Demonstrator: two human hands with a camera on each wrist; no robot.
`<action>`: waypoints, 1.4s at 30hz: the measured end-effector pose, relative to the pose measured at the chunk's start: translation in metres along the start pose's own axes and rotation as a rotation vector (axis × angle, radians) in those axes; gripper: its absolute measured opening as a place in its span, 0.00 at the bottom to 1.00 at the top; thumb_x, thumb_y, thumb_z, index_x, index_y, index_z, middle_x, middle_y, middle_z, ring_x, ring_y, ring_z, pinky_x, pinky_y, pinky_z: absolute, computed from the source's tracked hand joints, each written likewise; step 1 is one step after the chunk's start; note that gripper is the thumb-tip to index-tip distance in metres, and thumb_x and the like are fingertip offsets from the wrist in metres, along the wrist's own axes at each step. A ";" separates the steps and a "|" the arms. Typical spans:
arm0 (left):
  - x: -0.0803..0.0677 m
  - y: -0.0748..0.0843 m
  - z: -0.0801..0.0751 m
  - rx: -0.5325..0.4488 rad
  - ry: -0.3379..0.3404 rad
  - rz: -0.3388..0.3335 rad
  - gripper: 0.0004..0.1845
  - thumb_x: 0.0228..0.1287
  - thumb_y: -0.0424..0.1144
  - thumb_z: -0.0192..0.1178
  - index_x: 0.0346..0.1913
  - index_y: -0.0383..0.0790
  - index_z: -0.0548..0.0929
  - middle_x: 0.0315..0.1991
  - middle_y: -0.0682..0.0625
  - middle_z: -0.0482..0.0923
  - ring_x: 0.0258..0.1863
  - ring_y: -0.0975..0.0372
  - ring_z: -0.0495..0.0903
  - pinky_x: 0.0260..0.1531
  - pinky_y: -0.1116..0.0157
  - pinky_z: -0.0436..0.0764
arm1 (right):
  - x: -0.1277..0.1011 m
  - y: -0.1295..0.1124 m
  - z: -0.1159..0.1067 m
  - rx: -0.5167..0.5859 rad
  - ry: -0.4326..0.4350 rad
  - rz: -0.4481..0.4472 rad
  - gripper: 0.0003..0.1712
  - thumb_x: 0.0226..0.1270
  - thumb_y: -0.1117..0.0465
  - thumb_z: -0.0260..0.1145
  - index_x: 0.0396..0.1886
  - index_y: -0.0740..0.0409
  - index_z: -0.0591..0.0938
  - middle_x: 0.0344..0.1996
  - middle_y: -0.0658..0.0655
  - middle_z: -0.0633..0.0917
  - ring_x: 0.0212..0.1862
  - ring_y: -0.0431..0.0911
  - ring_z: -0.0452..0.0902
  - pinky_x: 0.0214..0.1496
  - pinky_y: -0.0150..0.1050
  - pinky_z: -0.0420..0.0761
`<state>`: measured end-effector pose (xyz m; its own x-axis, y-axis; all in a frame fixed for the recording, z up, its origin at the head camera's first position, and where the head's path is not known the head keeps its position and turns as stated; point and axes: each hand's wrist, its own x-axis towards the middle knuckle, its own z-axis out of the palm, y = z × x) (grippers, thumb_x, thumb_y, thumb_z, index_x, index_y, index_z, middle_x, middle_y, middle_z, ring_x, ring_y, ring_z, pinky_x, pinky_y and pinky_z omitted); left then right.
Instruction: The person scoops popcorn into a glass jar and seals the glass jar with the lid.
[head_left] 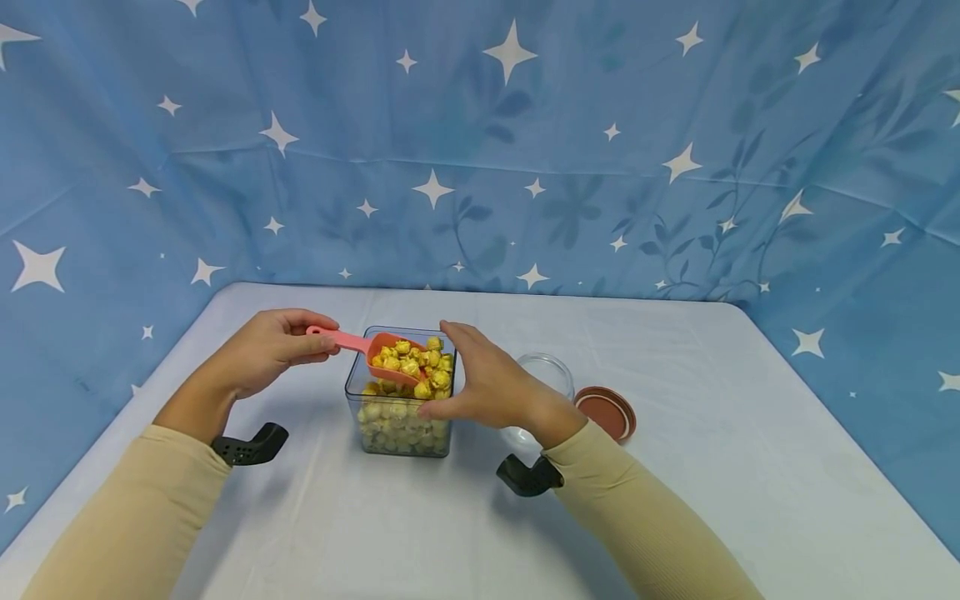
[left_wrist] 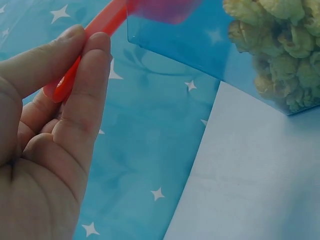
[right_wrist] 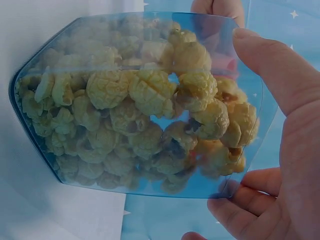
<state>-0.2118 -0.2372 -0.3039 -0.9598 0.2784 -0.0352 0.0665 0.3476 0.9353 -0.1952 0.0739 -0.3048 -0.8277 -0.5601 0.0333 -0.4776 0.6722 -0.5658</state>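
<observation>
My left hand [head_left: 270, 348] pinches the end of a pink-red scoop [head_left: 348, 340] between thumb and fingers. The scoop's bowl, heaped with yellow popcorn [head_left: 405, 360], lies tilted inside the top of a clear square container [head_left: 401, 399]. More popcorn fills much of the container below. On its right side my right hand [head_left: 495, 379] grips it near the rim, thumb on the near wall and fingers toward the far one. In the right wrist view, the thumb [right_wrist: 260, 55] and fingertips [right_wrist: 225, 200] span opposite edges of the container.
Behind my right forearm, a clear round jar [head_left: 553, 372] sits on the white table [head_left: 712, 433], partly hidden. Beside it lies a round brown lid [head_left: 609, 413]. A blue curtain with white stars [head_left: 600, 200] hangs along the table's back and sides.
</observation>
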 end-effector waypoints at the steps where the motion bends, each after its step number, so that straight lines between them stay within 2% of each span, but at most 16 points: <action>1: 0.000 0.000 0.000 -0.003 0.004 -0.001 0.24 0.72 0.34 0.61 0.62 0.19 0.72 0.43 0.46 0.83 0.41 0.65 0.85 0.48 0.65 0.82 | 0.000 0.000 0.000 0.001 0.000 0.000 0.65 0.54 0.38 0.77 0.81 0.58 0.52 0.77 0.58 0.57 0.75 0.53 0.57 0.71 0.54 0.66; 26: -0.010 0.002 -0.009 -0.004 0.065 0.026 0.25 0.71 0.37 0.63 0.61 0.20 0.73 0.41 0.52 0.83 0.41 0.65 0.85 0.46 0.71 0.82 | -0.001 0.001 -0.003 -0.006 -0.011 -0.010 0.67 0.53 0.36 0.77 0.81 0.58 0.50 0.78 0.59 0.56 0.76 0.53 0.55 0.72 0.53 0.63; 34: -0.012 0.002 -0.011 -0.065 0.076 0.048 0.22 0.72 0.35 0.62 0.59 0.19 0.73 0.40 0.54 0.83 0.40 0.65 0.85 0.46 0.70 0.82 | -0.005 0.003 -0.007 0.014 0.003 -0.011 0.67 0.51 0.35 0.77 0.80 0.58 0.52 0.77 0.58 0.57 0.76 0.52 0.55 0.72 0.53 0.63; 36: -0.013 0.002 -0.012 -0.092 0.076 0.057 0.18 0.72 0.34 0.61 0.57 0.22 0.75 0.40 0.54 0.83 0.40 0.65 0.85 0.46 0.70 0.82 | -0.006 0.003 -0.010 0.016 0.013 -0.019 0.66 0.51 0.35 0.78 0.80 0.58 0.53 0.77 0.58 0.58 0.75 0.52 0.56 0.72 0.53 0.64; 39: -0.012 0.002 -0.013 -0.136 0.075 0.069 0.10 0.72 0.33 0.60 0.52 0.32 0.81 0.39 0.54 0.84 0.40 0.65 0.85 0.45 0.70 0.83 | -0.011 0.005 -0.015 0.019 0.039 -0.023 0.64 0.51 0.36 0.78 0.79 0.57 0.55 0.76 0.57 0.60 0.74 0.51 0.58 0.71 0.54 0.65; 42: -0.011 0.002 -0.013 -0.181 0.068 0.078 0.06 0.72 0.32 0.61 0.48 0.41 0.83 0.39 0.53 0.84 0.40 0.64 0.85 0.45 0.70 0.83 | -0.019 0.010 -0.020 0.023 0.073 -0.014 0.62 0.52 0.39 0.79 0.79 0.56 0.57 0.75 0.55 0.62 0.74 0.51 0.59 0.71 0.54 0.65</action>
<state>-0.2042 -0.2510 -0.2967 -0.9702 0.2353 0.0576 0.0970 0.1596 0.9824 -0.1904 0.1007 -0.2942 -0.8406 -0.5322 0.1010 -0.4834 0.6528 -0.5833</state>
